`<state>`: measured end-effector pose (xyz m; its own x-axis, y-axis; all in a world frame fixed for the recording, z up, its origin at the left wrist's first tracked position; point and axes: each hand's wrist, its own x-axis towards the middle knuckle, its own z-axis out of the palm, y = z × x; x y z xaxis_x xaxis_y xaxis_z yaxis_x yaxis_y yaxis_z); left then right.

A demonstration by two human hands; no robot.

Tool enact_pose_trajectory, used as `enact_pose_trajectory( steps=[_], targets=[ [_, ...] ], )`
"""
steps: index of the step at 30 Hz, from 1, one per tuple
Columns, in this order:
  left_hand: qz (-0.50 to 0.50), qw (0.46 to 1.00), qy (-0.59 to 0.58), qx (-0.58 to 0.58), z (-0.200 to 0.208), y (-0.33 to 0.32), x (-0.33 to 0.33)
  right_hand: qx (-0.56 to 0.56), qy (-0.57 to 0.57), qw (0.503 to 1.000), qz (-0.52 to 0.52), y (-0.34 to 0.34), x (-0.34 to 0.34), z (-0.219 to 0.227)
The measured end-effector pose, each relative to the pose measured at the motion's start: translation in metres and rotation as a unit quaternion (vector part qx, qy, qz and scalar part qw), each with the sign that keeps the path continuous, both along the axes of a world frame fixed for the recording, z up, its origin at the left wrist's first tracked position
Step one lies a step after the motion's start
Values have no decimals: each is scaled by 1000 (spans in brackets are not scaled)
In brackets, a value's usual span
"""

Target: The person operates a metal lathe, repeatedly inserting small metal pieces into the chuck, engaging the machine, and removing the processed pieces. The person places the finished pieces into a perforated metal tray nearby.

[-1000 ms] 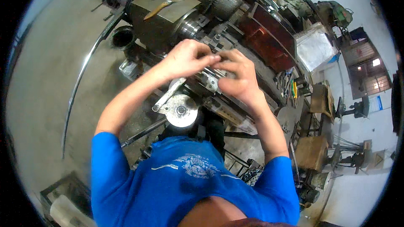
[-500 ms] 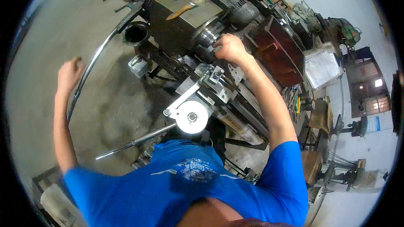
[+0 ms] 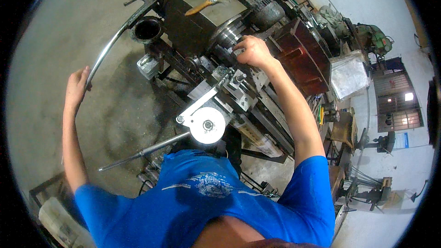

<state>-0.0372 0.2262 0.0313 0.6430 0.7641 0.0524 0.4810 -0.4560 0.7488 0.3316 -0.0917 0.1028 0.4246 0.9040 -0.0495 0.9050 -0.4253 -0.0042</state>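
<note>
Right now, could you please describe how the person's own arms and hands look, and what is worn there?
Short, bright blue cloth sleeves cover the upper arms; they belong to a blue T-shirt with a pale print on the chest. The bare forearms show no watch or cable. The left hand and right hand wear no gloves; no ring can be made out on the fingers.

You find no words or numbers legible here. Your blue shirt carries a white print across the chest, an emblem-like patch with short lines reaching out to both sides, any lettering in it too blurred to make out. On the wall to your right is a blue-and-white sign, too small to read.
</note>
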Motion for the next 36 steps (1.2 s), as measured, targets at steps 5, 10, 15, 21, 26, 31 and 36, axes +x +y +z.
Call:
enact_pose_trajectory(
  steps=[5,10,15,21,26,31,36],
  targets=[
    [4,1000,2,-19,0,0,1,50,-8,999,21,-5,4,-5],
    [15,999,11,-29,10,-8,3,22,6,999,-46,-3,-4,0],
    [25,998,49,19,5,-2,1,-14,18,998,-67,1,-1,1],
    [-3,952,180,247,10,-17,7,14,4,998,-65,2,2,-4],
    [-29,895,259,363,-7,46,17,26,-9,998,-62,-5,2,-7],
    [-9,819,341,461,-21,186,6,51,-21,997,-57,3,7,-11],
    [-13,803,314,506,-19,224,34,51,-21,995,-82,-3,3,-13]
  ],
)
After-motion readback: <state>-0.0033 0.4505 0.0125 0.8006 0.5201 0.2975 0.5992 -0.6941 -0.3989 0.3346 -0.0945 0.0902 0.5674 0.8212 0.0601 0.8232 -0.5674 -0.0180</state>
